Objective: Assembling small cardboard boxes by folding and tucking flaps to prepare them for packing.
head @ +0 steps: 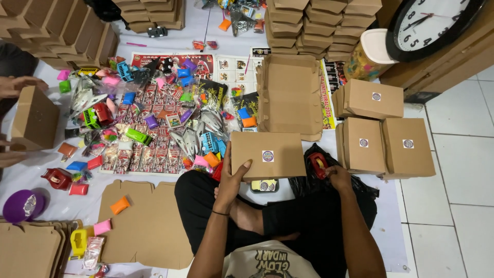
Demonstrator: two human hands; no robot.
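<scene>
Cardboard box (pixel 267 155) in left hand (pixel 232 177); three sealed boxes (pixel 384 128) beside.

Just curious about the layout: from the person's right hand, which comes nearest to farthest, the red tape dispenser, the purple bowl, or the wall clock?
From the right hand:
1. Red tape dispenser, right at its fingers.
2. Wall clock, far up on the right.
3. Purple bowl, far across on the left edge.

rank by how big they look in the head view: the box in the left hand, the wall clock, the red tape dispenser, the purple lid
1. Box in the left hand, nearer the camera
2. Wall clock, partly cut off, so unsure against the box
3. Purple lid
4. Red tape dispenser
</scene>
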